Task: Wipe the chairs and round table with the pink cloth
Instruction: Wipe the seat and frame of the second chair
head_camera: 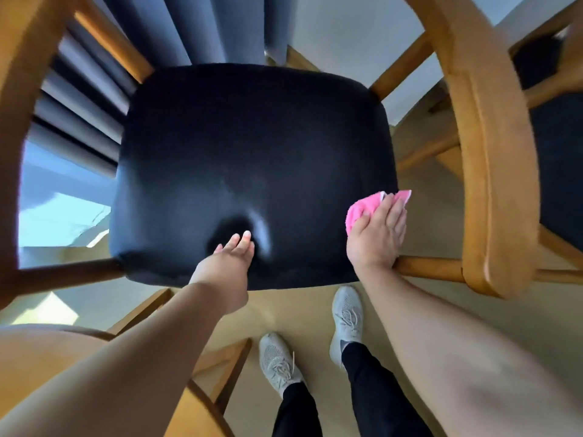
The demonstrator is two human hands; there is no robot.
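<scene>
A wooden armchair with a black padded seat (252, 159) fills the middle of the head view. My right hand (377, 238) presses the pink cloth (362, 212) flat against the seat's right edge, beside the side rail (429, 268). My left hand (235, 249) pushes its fingers into the front of the seat and dents the padding. The round wooden table (34, 357) shows only as a curved edge at the lower left.
The chair's right armrest (492, 171) curves down close to my right hand. A second chair with a dark seat (558, 152) stands at the right. Grey curtains (195, 26) hang behind. My two feet in grey shoes (347, 320) stand on the beige floor in front of the chair.
</scene>
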